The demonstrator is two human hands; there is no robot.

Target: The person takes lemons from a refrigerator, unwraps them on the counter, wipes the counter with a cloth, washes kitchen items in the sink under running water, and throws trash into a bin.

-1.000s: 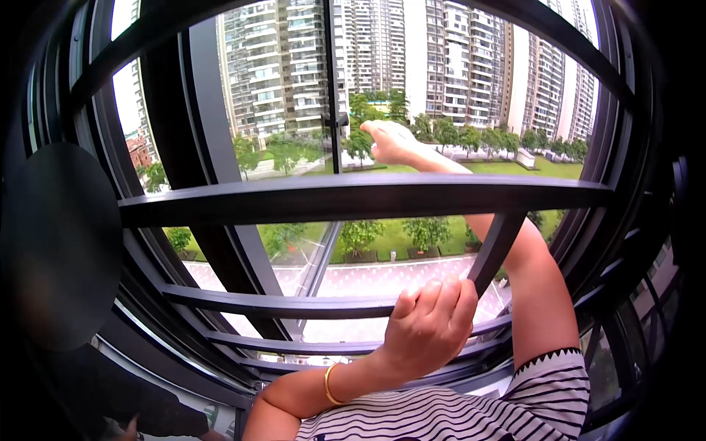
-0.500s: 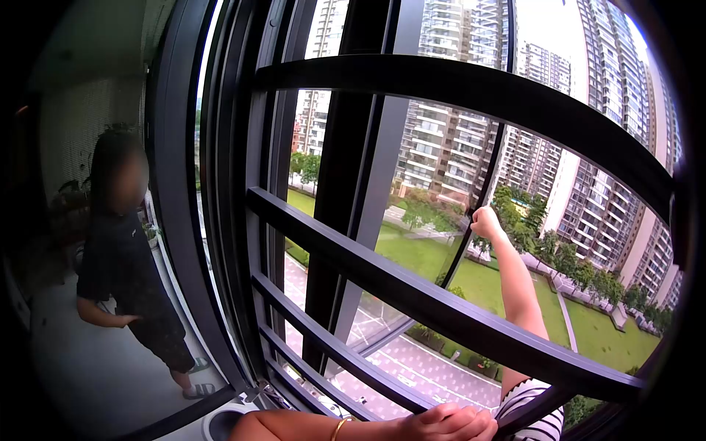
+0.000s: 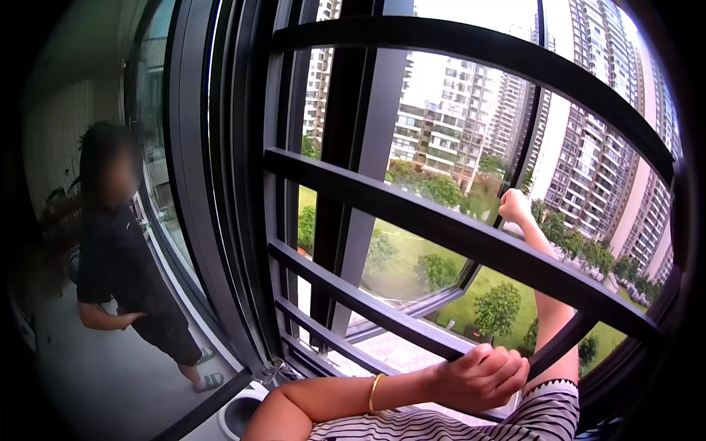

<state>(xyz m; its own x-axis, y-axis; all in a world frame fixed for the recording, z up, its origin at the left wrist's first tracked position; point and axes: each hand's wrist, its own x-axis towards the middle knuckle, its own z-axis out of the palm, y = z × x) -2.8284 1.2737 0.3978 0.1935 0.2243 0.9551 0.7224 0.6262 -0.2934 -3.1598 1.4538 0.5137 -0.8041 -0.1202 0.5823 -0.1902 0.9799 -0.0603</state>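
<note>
Window sash [image 3: 415, 266], edge at right fingers [image 3: 506, 206], left fingers [image 3: 509, 369] around bar [image 3: 368, 299]

The window bars [image 3: 426, 222] look like dark painted metal, smooth with a satin sheen; the window pane [image 3: 401, 272] is clear, glossy glass; the bracelet [image 3: 375, 393] is polished gold-coloured metal; the striped top [image 3: 557, 408] is soft, matt cloth; the floor [image 3: 73, 375] looks smooth.
</note>
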